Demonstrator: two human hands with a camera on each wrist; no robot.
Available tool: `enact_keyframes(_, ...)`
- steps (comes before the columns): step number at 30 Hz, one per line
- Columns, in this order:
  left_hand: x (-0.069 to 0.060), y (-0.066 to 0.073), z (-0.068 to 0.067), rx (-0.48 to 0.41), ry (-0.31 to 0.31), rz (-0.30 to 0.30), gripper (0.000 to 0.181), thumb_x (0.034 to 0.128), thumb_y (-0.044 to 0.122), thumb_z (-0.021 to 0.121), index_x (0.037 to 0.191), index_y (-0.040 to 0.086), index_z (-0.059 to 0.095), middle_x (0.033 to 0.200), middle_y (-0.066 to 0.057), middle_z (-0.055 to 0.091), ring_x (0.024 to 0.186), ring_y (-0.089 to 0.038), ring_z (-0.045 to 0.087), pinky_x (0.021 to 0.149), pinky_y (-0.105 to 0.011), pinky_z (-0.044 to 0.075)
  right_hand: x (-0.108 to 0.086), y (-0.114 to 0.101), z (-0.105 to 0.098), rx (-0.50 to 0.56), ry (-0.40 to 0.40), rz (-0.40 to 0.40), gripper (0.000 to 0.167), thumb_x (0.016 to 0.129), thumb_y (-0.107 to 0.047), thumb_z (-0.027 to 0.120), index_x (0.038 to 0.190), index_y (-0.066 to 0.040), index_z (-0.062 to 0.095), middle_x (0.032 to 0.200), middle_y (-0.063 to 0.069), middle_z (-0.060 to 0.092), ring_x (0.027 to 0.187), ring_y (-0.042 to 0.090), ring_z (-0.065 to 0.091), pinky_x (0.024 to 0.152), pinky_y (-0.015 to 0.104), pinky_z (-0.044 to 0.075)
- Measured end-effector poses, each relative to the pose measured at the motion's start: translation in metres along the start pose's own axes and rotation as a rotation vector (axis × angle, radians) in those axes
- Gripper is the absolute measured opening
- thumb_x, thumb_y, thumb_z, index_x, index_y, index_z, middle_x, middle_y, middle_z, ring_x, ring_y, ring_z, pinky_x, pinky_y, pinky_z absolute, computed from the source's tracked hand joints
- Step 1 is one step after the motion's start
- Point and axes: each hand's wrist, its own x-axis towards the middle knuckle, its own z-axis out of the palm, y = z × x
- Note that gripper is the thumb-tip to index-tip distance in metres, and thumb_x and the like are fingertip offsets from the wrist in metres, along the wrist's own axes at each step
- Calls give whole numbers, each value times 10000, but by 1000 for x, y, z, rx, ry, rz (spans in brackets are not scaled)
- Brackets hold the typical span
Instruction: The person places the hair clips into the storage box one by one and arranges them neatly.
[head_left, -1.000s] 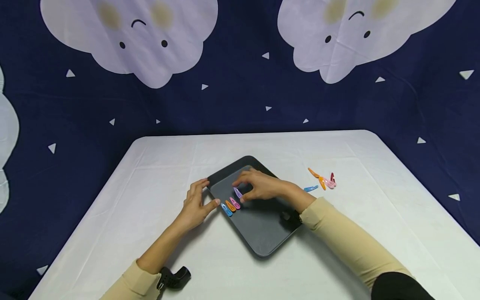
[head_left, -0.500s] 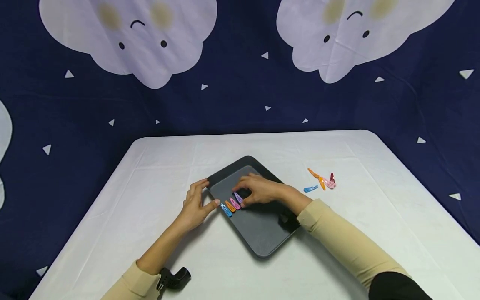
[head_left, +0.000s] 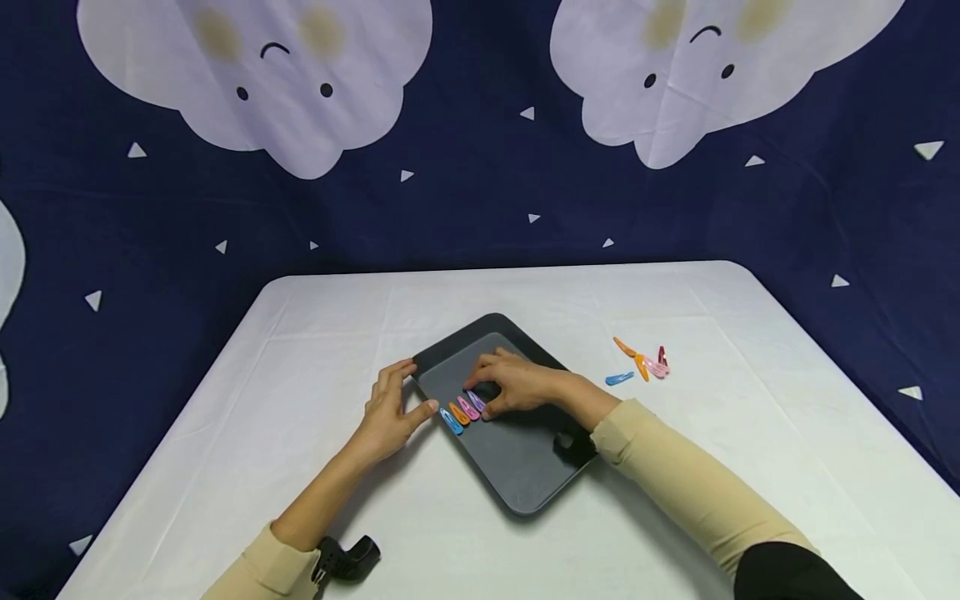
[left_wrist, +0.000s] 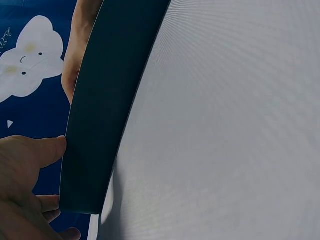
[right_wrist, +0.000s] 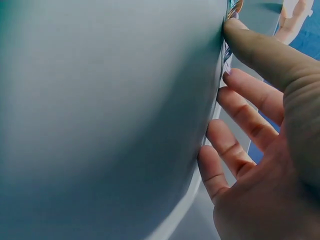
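My right hand [head_left: 517,383] reaches into a dark grey baking tray [head_left: 517,479] and pinches a purple hair clip [head_left: 476,400] between thumb and index finger, down at the tray floor. Beside that clip, in a slanting row along the tray's left side, lie a pink hair clip [head_left: 468,407], an orange hair clip [head_left: 459,414] and a blue hair clip [head_left: 451,422]. With loosely extended fingers, my left hand [head_left: 390,415] touches the tray's left corner. The left wrist view has its thumb [left_wrist: 56,150] against the tray's wall [left_wrist: 100,125].
Right of the tray, several loose hair clips lie on the white table [head_left: 337,333]: a blue one [head_left: 619,378], two orange ones, a pink one [head_left: 657,367] and a dark red one [head_left: 663,356]. A dark blue cloud-printed cloth [head_left: 480,200] hangs behind.
The right hand has brought the purple hair clip down and toward the row, so it now lies beside the pink one. My left hand has stayed at the tray's corner.
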Motion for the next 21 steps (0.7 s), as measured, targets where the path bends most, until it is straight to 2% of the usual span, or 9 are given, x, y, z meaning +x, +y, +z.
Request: enact_keyframes(21, 0, 2, -2, -6, -6, -15, 702, 873, 231, 658, 1437, 20, 298, 1525, -89, 213, 1388, -315, 186, 1064, -559, 144, -1, 1, 0, -3, 3, -11, 510, 782, -338, 755, 1252, -199, 611, 1269, -16, 524, 1145, 193, 423, 995, 390, 382)
